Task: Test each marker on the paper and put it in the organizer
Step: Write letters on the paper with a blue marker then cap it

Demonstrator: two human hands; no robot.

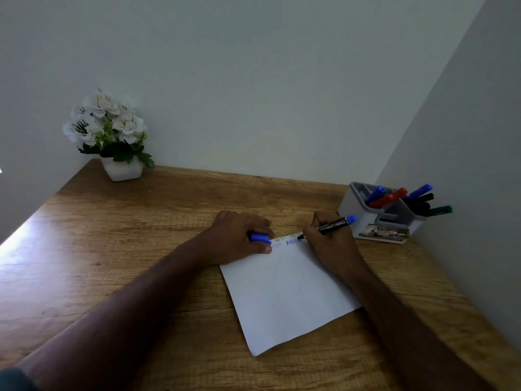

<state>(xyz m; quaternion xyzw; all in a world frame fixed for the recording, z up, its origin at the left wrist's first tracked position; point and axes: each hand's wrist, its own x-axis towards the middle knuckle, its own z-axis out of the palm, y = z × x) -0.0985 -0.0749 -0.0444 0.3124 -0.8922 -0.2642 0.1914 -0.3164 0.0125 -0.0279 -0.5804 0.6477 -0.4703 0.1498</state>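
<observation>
Marker [334,225]: black barrel, blue end plug, white print reading roughly "PERMANENT MARKER"; uncapped, tip down on the far edge of the paper [284,294]. Right hand [329,244] fingers curled round the barrel. Left hand [239,235] pins the paper's far left corner to the bench [127,249], fingers wrapped about the blue cap [259,237]. Written lines: faint green "ABCDEF", blue "ABCD" at the tip. Organizer [380,215], white-grey, far right, holds blue, red, black and green markers; its front label is unreadable.
</observation>
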